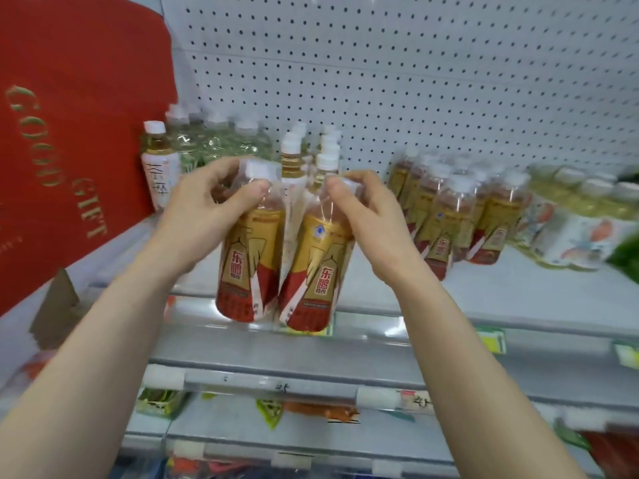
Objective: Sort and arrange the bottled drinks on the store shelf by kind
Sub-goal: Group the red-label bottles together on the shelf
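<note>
My left hand (204, 209) grips the neck of a bottle with a gold-and-red label (250, 261), held in front of the shelf edge. My right hand (370, 219) grips the neck of a second bottle of the same kind (316, 271), tilted and touching the first. Behind my right hand a group of several matching gold-and-red bottles (460, 209) stands on the white shelf (518, 292). Between my hands, farther back, stand white-labelled tea bottles (294, 167). One more white-labelled bottle (159, 164) stands at the left beside green-tinted clear bottles (221, 140).
A large red gift bag (69, 133) leans at the shelf's left end. Yellow-green drinks with white illustrated labels (581, 216) fill the far right. A white pegboard (415, 81) backs the shelf. Lower shelves (311, 385) carry price-tag rails and packaged goods.
</note>
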`<action>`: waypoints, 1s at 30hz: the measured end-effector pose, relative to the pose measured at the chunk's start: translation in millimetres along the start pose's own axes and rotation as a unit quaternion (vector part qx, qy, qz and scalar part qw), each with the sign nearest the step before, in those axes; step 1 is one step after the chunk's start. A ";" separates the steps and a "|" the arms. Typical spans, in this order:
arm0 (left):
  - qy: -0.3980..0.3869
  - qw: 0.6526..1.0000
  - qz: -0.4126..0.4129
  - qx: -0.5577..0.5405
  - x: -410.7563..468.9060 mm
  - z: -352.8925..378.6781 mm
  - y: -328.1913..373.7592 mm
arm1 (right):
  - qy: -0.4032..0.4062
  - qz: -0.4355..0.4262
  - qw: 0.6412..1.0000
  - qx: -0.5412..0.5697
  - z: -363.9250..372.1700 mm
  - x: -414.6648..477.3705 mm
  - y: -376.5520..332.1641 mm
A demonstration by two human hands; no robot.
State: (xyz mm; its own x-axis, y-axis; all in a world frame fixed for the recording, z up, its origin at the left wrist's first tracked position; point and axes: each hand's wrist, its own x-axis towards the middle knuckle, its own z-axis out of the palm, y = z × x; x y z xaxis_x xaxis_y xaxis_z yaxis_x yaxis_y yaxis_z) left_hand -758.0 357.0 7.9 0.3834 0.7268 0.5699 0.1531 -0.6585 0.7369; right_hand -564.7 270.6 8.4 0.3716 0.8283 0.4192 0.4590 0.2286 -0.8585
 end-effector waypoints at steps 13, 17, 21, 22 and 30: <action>-0.004 0.994 -0.020 -0.109 2.1 222.0 84.6 | 0.095 0.018 0.995 -0.028 -258.9 -5.8 72.5; 0.024 0.993 -0.023 -0.114 -0.6 256.4 97.8 | 0.076 0.027 0.994 -0.078 -297.6 11.5 102.8; 0.048 0.996 -0.024 -0.075 -2.8 271.3 103.1 | 0.053 0.031 0.995 -0.081 -305.6 29.7 127.2; 0.050 0.996 -0.026 -0.067 -2.6 274.7 104.9 | 0.053 0.031 0.995 -0.085 -306.0 35.8 132.0; 0.032 0.999 -0.019 -0.026 7.0 306.4 119.4 | -0.005 -0.030 0.966 -0.255 -313.2 54.0 128.0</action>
State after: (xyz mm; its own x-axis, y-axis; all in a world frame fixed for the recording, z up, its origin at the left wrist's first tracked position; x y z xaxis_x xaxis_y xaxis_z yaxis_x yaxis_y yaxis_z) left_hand -457.9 223.7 -11.6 0.3199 0.7624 0.5625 0.1184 -0.6212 0.7747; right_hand -233.1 184.4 13.7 0.3258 0.8264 0.4593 0.8190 -0.0039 -0.5738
